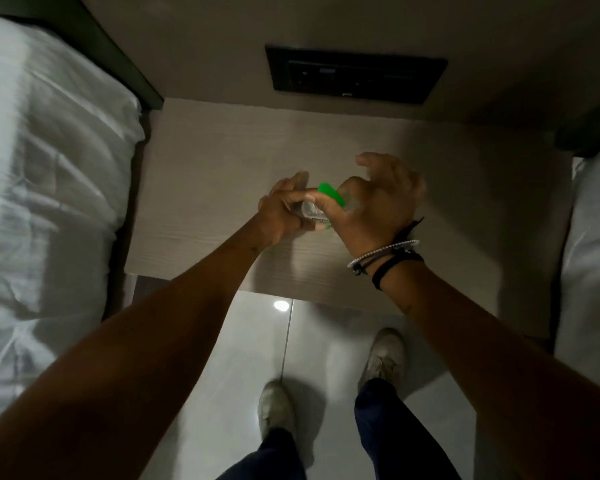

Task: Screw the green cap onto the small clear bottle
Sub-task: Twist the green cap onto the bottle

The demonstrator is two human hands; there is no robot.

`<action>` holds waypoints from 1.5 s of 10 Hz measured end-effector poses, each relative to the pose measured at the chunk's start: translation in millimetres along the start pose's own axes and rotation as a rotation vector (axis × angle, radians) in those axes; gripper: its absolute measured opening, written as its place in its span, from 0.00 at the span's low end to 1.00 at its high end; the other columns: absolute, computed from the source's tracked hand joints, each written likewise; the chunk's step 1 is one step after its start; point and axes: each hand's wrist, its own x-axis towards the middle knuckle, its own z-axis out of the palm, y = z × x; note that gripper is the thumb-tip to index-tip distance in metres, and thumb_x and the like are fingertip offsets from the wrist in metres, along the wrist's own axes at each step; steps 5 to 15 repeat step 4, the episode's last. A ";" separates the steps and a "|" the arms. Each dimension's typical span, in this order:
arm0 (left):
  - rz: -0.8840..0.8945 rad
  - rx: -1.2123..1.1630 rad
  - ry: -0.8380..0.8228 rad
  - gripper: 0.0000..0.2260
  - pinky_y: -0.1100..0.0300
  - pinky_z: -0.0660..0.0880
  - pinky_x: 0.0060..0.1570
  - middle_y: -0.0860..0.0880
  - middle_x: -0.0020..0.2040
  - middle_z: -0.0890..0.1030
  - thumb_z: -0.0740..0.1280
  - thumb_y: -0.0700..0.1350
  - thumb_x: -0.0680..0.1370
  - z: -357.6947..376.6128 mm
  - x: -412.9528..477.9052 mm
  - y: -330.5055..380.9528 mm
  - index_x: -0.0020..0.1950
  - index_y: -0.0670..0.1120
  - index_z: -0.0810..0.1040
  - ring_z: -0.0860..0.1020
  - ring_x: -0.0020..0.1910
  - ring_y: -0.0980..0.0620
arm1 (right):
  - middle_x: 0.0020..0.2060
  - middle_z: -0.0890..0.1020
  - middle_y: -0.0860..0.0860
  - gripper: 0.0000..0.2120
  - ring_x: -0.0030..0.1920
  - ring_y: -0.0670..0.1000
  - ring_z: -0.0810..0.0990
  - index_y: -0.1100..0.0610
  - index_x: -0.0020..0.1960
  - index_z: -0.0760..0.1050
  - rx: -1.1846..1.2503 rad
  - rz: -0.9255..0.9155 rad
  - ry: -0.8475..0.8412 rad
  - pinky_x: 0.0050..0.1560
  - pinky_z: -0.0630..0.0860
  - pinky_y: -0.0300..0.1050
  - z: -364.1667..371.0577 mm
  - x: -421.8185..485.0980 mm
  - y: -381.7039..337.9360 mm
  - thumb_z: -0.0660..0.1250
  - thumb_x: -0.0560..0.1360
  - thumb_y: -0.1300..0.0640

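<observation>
A small clear bottle (310, 212) is held above the wooden nightstand (201, 188), mostly hidden between both hands. My left hand (284, 209) wraps around the bottle's body from the left. A bright green cap (331, 195) sits at the bottle's top, pinched by the thumb and forefinger of my right hand (378, 202); the other right fingers are spread upward. Whether the cap is threaded on or only resting against the neck is hidden by my fingers.
White bedding (49, 168) lies on a bed to the left, and another bed edge (593, 237) is at the right. A dark switch panel (354, 74) is on the wall behind the nightstand. My shoes (278, 407) stand on a glossy tiled floor below.
</observation>
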 end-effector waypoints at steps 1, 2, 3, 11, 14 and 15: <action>-0.002 0.038 0.060 0.29 0.42 0.49 0.76 0.46 0.77 0.59 0.72 0.44 0.70 0.7 3.8 -3.7 0.70 0.47 0.69 0.52 0.78 0.46 | 0.54 0.81 0.55 0.17 0.64 0.60 0.72 0.60 0.36 0.82 -0.080 -0.112 -0.080 0.61 0.65 0.65 -10.0 8.7 -19.1 0.68 0.71 0.46; 0.061 -0.047 0.076 0.17 0.49 0.39 0.75 0.46 0.78 0.56 0.69 0.39 0.72 5.1 5.4 -12.6 0.61 0.40 0.76 0.47 0.78 0.47 | 0.53 0.82 0.57 0.12 0.66 0.61 0.70 0.58 0.36 0.81 -0.204 -0.114 -0.142 0.62 0.65 0.65 -5.5 -0.3 -40.6 0.67 0.71 0.51; 0.081 -0.005 0.030 0.25 0.48 0.39 0.73 0.47 0.79 0.53 0.72 0.45 0.69 4.0 7.3 -21.3 0.65 0.44 0.73 0.44 0.78 0.47 | 0.57 0.80 0.56 0.20 0.66 0.60 0.70 0.56 0.38 0.81 -0.301 0.044 -0.118 0.62 0.63 0.63 -1.5 -5.0 -49.6 0.62 0.71 0.41; 0.161 0.152 -0.032 0.38 0.42 0.37 0.73 0.47 0.80 0.46 0.76 0.53 0.62 -4.8 7.9 -24.2 0.70 0.54 0.67 0.41 0.78 0.45 | 0.51 0.81 0.57 0.25 0.57 0.60 0.73 0.58 0.38 0.79 -0.363 0.200 -0.020 0.59 0.66 0.62 -7.7 -12.5 -45.8 0.61 0.69 0.35; 0.161 0.152 -0.032 0.38 0.42 0.37 0.73 0.47 0.80 0.46 0.76 0.53 0.62 -4.8 7.9 -24.2 0.70 0.54 0.67 0.41 0.78 0.45 | 0.51 0.81 0.57 0.25 0.57 0.60 0.73 0.58 0.38 0.79 -0.363 0.200 -0.020 0.59 0.66 0.62 -7.7 -12.5 -45.8 0.61 0.69 0.35; 0.161 0.152 -0.032 0.38 0.42 0.37 0.73 0.47 0.80 0.46 0.76 0.53 0.62 -4.8 7.9 -24.2 0.70 0.54 0.67 0.41 0.78 0.45 | 0.51 0.81 0.57 0.25 0.57 0.60 0.73 0.58 0.38 0.79 -0.363 0.200 -0.020 0.59 0.66 0.62 -7.7 -12.5 -45.8 0.61 0.69 0.35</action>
